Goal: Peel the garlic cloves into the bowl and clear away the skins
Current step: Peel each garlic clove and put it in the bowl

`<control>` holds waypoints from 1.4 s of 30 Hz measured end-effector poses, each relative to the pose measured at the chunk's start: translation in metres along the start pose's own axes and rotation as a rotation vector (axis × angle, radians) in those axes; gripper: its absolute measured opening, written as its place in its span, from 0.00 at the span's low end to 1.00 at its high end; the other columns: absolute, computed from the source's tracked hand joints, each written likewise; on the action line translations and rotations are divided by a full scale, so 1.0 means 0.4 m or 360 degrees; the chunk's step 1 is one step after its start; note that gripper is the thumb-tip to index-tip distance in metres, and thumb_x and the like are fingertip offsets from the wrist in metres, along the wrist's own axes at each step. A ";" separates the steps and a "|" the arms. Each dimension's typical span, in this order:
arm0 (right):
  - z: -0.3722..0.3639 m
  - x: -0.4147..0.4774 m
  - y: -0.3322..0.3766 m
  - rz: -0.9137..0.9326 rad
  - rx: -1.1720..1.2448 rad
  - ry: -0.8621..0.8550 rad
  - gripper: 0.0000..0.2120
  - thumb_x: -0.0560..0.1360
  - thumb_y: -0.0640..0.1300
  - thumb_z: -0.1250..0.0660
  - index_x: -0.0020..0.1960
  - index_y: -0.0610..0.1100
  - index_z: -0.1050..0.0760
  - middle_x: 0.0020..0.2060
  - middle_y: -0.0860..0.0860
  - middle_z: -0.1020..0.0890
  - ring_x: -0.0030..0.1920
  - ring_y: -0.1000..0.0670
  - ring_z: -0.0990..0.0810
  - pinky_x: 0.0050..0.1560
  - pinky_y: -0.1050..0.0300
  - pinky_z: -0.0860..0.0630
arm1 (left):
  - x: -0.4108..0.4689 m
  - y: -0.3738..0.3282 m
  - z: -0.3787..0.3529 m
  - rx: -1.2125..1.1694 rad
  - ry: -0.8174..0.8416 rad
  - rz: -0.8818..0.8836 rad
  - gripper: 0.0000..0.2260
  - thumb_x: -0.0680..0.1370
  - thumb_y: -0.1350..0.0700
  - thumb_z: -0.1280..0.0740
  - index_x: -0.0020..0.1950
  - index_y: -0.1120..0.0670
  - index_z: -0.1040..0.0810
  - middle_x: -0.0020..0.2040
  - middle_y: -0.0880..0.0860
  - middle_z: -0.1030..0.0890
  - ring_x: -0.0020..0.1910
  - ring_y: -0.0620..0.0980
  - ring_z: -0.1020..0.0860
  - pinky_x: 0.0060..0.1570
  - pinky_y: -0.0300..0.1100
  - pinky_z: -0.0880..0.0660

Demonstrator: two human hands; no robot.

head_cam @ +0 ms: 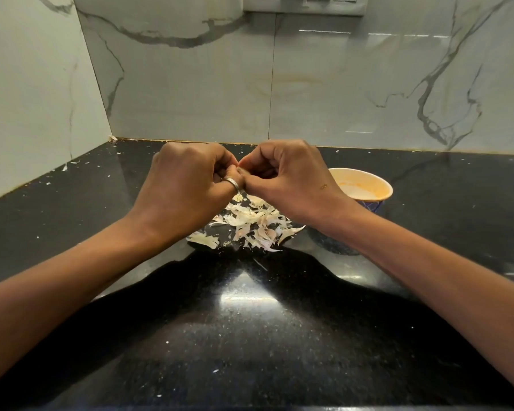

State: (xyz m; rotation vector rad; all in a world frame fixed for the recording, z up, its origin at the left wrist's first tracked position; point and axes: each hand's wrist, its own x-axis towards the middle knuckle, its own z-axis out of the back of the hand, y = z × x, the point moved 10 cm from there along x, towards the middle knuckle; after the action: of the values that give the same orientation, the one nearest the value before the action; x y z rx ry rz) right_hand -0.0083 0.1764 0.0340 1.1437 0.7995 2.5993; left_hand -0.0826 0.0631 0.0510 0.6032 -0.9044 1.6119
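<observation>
The left hand (187, 185) and the right hand (291, 185) are raised above the black worktop (250, 321), knuckles up, and meet fingertip to fingertip in the middle of the view. The fingers of both hands are curled in tightly, with no open gap between them. The left thumb, which wears a silver ring (231, 182), presses against the right thumb and forefinger. Between these tips they pinch a garlic clove (239, 168). Only a sliver of it shows, and the rest is hidden inside the two grips. A thin strand of skin hangs down just under the left thumb.

Directly below the hands a heap of pale, papery skins (250, 221) lies spread on the worktop. A few small flakes are scattered farther off toward the back corner and along the left wall.

The bowl (388, 188) stands on the worktop just right of the right hand, partly covered by the wrist. Its inside is orange and its outside has a blue pattern. I cannot tell whether any peeled cloves lie in it.

Behind it all rise glossy marble-look wall tiles (190, 84), with a switch panel (306, 4) at the top edge.
</observation>
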 end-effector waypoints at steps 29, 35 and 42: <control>-0.009 0.009 -0.045 -0.0199 0.0261 0.0118 0.07 0.74 0.40 0.22 0.50 0.40 0.16 0.41 0.48 0.12 0.42 0.50 0.13 0.51 0.45 0.15 | -0.021 0.085 -0.088 -0.1116 0.0359 0.0809 0.05 0.77 0.58 0.29 0.50 0.58 0.16 0.39 0.52 0.14 0.40 0.45 0.15 0.39 0.43 0.16; -0.004 0.012 -0.047 -0.0197 0.0287 0.0093 0.08 0.74 0.39 0.22 0.52 0.40 0.16 0.42 0.47 0.12 0.44 0.48 0.12 0.52 0.44 0.15 | -0.021 0.088 -0.093 -0.1064 0.0365 0.0798 0.07 0.80 0.57 0.31 0.52 0.59 0.17 0.46 0.58 0.15 0.40 0.45 0.16 0.37 0.42 0.17; 0.000 0.013 -0.041 -0.0187 0.0285 0.0076 0.07 0.74 0.37 0.22 0.51 0.40 0.16 0.42 0.47 0.13 0.45 0.48 0.13 0.53 0.45 0.16 | -0.014 0.110 -0.077 -0.0889 0.0250 0.0775 0.07 0.78 0.54 0.29 0.50 0.57 0.17 0.39 0.54 0.16 0.36 0.46 0.16 0.34 0.41 0.18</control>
State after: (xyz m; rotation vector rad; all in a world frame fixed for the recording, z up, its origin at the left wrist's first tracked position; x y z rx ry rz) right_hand -0.0123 0.1921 0.0282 1.0468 1.0941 2.5083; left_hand -0.1211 0.0820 0.0184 -0.1463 -1.3820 1.6867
